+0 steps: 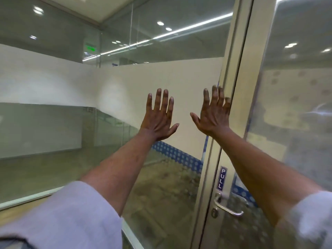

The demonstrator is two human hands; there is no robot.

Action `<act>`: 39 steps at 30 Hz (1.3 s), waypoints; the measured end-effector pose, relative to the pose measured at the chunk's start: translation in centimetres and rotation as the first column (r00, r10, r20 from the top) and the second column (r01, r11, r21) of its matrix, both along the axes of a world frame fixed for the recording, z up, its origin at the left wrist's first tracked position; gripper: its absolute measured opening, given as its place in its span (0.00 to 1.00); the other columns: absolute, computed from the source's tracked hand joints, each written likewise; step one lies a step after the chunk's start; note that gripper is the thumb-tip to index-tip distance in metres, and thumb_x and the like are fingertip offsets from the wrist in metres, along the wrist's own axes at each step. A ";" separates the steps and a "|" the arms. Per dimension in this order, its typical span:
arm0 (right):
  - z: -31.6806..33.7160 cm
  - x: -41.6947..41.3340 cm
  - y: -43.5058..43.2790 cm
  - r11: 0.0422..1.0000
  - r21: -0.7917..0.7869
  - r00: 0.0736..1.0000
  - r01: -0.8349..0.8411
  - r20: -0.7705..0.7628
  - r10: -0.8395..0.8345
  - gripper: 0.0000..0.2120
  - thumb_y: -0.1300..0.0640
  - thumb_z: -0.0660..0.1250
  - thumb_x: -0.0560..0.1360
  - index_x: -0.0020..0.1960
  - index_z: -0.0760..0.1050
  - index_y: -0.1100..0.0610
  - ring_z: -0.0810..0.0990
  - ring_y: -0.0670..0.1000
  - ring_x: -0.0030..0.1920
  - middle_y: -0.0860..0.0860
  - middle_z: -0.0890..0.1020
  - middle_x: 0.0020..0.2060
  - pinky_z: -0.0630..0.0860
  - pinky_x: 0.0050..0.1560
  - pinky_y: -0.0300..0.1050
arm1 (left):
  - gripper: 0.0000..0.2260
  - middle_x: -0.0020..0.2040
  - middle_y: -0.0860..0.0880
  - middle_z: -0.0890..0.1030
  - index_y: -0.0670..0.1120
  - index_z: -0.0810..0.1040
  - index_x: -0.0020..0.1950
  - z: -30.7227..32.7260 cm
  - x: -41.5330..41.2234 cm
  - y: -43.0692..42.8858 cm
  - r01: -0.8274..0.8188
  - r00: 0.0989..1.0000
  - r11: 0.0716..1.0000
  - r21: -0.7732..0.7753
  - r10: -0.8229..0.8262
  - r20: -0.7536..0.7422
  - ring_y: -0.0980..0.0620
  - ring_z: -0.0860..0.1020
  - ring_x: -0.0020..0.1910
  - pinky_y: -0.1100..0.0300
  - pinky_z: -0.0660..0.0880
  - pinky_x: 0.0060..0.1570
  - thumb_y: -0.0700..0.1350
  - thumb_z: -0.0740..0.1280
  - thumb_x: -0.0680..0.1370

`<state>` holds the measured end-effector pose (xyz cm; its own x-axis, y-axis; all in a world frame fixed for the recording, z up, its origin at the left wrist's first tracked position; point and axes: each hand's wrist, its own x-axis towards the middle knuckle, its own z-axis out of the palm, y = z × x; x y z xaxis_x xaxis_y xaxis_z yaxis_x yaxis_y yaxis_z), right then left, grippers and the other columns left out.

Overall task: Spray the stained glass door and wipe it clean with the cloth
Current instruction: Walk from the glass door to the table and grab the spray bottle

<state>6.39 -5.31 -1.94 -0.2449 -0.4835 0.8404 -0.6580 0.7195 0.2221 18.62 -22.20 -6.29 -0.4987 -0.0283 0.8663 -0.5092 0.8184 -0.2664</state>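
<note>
The glass door (294,108) fills the right side, its pane cloudy with smears and round marks, framed in pale metal. My left hand (159,115) is raised with fingers spread in front of the frosted glass panel to the door's left. My right hand (212,112) is also raised and spread, its fingertips over the door frame's edge. Both hands hold nothing. No spray bottle or cloth is in view.
A silver lever handle (227,205) with a keyhole below it sits low on the door, under a blue PULL sticker (222,178). The glass wall (53,78) with a frosted white band and blue dotted strip runs off to the left.
</note>
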 end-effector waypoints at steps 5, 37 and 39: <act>-2.1 5.0 -8.9 0.974 0.033 0.974 -0.224 0.023 0.224 0.44 0.36 0.61 0.73 0.75 0.49 0.62 0.51 0.67 0.75 0.67 0.54 0.75 0.56 0.68 0.67 | 0.43 0.78 0.30 0.48 0.36 0.43 0.77 -2.9 9.3 -6.2 -0.176 0.984 0.982 0.067 0.176 0.014 0.29 0.46 0.76 0.30 0.39 0.70 0.66 0.51 0.76; -26.4 74.0 -43.9 -0.051 0.208 0.034 -0.977 0.383 0.923 0.45 0.34 0.61 0.70 0.76 0.54 0.62 0.55 0.68 0.75 0.67 0.57 0.75 0.58 0.69 0.66 | 0.42 0.78 0.31 0.50 0.34 0.53 0.77 -25.6 78.9 -16.6 -0.889 0.356 0.230 0.396 0.891 0.283 0.32 0.45 0.77 0.32 0.42 0.73 0.67 0.51 0.78; -29.6 77.7 -43.5 -0.116 0.236 -0.003 -0.965 0.433 0.901 0.45 0.34 0.61 0.71 0.77 0.52 0.61 0.53 0.67 0.75 0.66 0.56 0.75 0.56 0.70 0.67 | 0.42 0.78 0.32 0.49 0.35 0.52 0.77 -28.8 81.7 -14.8 -0.897 0.292 0.144 0.417 0.902 0.318 0.32 0.45 0.77 0.31 0.44 0.73 0.68 0.49 0.77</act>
